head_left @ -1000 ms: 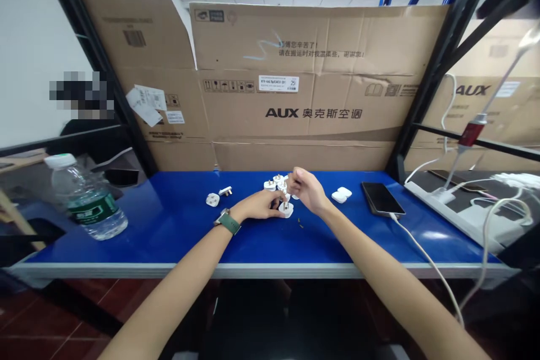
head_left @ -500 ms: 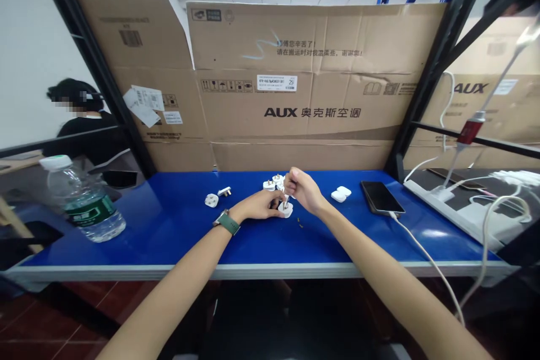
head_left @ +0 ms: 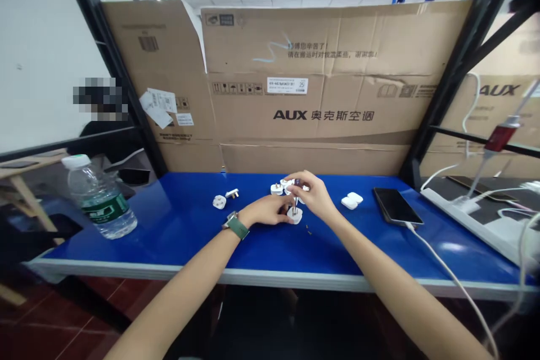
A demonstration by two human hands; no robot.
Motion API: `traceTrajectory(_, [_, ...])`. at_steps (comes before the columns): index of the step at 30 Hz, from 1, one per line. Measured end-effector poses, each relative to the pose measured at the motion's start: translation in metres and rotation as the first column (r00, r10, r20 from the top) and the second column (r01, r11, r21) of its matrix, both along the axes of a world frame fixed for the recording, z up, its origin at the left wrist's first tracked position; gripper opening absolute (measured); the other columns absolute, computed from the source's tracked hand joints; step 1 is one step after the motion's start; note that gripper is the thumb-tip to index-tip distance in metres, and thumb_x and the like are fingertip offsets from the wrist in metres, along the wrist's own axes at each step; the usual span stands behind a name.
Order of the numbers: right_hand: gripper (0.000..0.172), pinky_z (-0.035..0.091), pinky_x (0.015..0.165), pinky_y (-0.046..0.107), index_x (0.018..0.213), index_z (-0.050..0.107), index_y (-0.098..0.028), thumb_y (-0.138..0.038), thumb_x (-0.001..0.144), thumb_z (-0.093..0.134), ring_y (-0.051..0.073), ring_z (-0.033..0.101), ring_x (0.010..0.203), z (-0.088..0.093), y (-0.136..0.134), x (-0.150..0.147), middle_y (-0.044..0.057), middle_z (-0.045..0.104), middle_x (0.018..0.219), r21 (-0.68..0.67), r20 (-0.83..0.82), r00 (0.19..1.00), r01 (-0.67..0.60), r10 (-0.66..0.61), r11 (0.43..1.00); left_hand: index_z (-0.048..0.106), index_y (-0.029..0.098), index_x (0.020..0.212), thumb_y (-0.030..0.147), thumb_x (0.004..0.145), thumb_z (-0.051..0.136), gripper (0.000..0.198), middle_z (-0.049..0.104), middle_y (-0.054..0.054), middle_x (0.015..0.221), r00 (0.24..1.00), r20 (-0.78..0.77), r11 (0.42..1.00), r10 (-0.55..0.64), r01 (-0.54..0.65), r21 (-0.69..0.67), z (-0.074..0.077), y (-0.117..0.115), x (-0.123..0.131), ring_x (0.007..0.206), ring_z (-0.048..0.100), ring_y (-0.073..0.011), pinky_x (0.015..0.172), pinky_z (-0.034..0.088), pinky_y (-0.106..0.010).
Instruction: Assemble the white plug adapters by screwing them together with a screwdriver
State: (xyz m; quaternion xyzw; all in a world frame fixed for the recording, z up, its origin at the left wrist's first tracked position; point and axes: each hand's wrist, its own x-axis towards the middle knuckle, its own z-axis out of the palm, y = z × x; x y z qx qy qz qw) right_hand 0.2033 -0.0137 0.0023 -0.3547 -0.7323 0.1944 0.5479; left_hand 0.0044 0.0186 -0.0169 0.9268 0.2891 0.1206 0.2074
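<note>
On the blue table, my left hand (head_left: 271,210) pinches the left side of a white plug piece (head_left: 295,215) that lies on the tabletop. My right hand (head_left: 311,192) is just above and to the right, its fingers closed on a thin dark screwdriver (head_left: 296,200) that points down onto the piece. Small brass-coloured bits (head_left: 309,230) rest on the table just right of it. Behind my hands sit several white plugs (head_left: 276,188), partly hidden by my right hand. A green-strapped watch (head_left: 237,225) is on my left wrist.
Two more plug parts (head_left: 219,201) lie on the left, two white covers (head_left: 351,200) on the right. Further right are a phone (head_left: 396,206) with a cable and a white power strip (head_left: 468,225). A water bottle (head_left: 103,199) stands at left. Behind is a cardboard wall (head_left: 320,140); a person sits beyond.
The view has shifted, so the scene sits further right. My right hand has turned from a raised fist to fingertips round the top of the screwdriver. My left hand keeps its hold.
</note>
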Motion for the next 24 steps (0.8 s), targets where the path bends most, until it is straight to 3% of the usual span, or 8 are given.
traceTrajectory(5, [0.036,0.054,0.079,0.035,0.127,0.069,-0.023,-0.036,0.096,0.057,0.018,0.065,0.078,0.001,-0.001,0.006,0.006,0.07,0.1,-0.083,-0.043,0.993,-0.114,0.11,0.99,0.061,0.023,0.112,0.047,0.085,0.072,0.038,0.066,-0.001,0.087,1.0,0.006,1.0,0.018,-0.017,-0.023,0.003,-0.004,-0.001,0.072,0.058,-0.0183,0.066,0.039,-0.029])
traceTrajectory(11, [0.024,0.054,0.075,0.035,0.105,0.077,-0.021,-0.036,0.087,0.073,0.018,0.061,0.072,0.004,0.001,0.015,0.006,0.067,0.09,0.015,0.066,0.997,0.039,-0.04,0.999,0.061,0.024,0.111,0.047,0.085,0.073,0.037,0.067,-0.001,0.087,1.0,0.003,0.999,0.028,-0.028,0.027,0.003,-0.005,0.0,0.073,0.059,-0.0186,0.065,0.038,-0.028])
traceTrajectory(13, [0.027,0.054,0.079,0.036,0.112,0.076,-0.022,-0.037,0.093,0.065,0.02,0.063,0.082,0.005,-0.001,0.017,0.009,0.068,0.101,0.013,0.073,0.997,-0.023,0.022,1.0,0.061,0.024,0.112,0.047,0.085,0.074,0.038,0.066,0.0,0.085,1.0,0.003,0.999,0.022,-0.022,0.037,0.003,-0.005,0.0,0.072,0.058,-0.018,0.065,0.037,-0.028])
traceTrajectory(15, [0.037,0.054,0.084,0.037,0.13,0.069,-0.023,-0.037,0.099,0.054,0.021,0.066,0.091,0.007,-0.002,0.018,0.01,0.07,0.111,-0.038,0.042,0.984,-0.17,0.172,0.985,0.061,0.024,0.112,0.047,0.085,0.073,0.037,0.066,0.0,0.085,1.0,0.003,0.999,0.013,-0.013,0.032,0.003,-0.005,0.0,0.071,0.058,-0.0175,0.064,0.037,-0.028])
traceTrajectory(17, [0.04,0.054,0.083,0.036,0.135,0.065,-0.022,-0.037,0.098,0.055,0.021,0.067,0.09,0.007,-0.002,0.019,0.009,0.073,0.108,-0.09,0.004,0.964,-0.265,0.266,0.96,0.061,0.024,0.111,0.047,0.085,0.073,0.036,0.066,0.0,0.085,1.0,-0.002,0.999,0.017,-0.017,0.031,0.003,-0.005,0.0,0.07,0.057,-0.0171,0.064,0.037,-0.027])
traceTrajectory(21, [0.031,0.051,0.073,0.033,0.111,0.076,-0.02,-0.038,0.087,0.073,0.018,0.063,0.074,0.005,-0.001,0.016,0.007,0.075,0.095,-0.042,0.056,0.993,-0.099,0.102,0.994,0.061,0.025,0.112,0.046,0.086,0.073,0.036,0.067,0.001,0.085,0.999,-0.021,0.999,0.028,-0.027,0.043,0.003,-0.004,-0.001,0.071,0.058,-0.0174,0.063,0.037,-0.027])
traceTrajectory(24, [0.022,0.048,0.072,0.032,0.104,0.076,-0.02,-0.037,0.09,0.071,0.017,0.06,0.074,0.005,-0.002,0.01,0.008,0.074,0.098,0.085,0.141,0.989,0.032,-0.044,0.996,0.06,0.025,0.112,0.045,0.086,0.073,0.036,0.066,0.001,0.083,0.999,-0.039,0.999,0.023,-0.021,0.049,0.0,0.0,-0.001,0.07,0.057,-0.0173,0.063,0.037,-0.027])
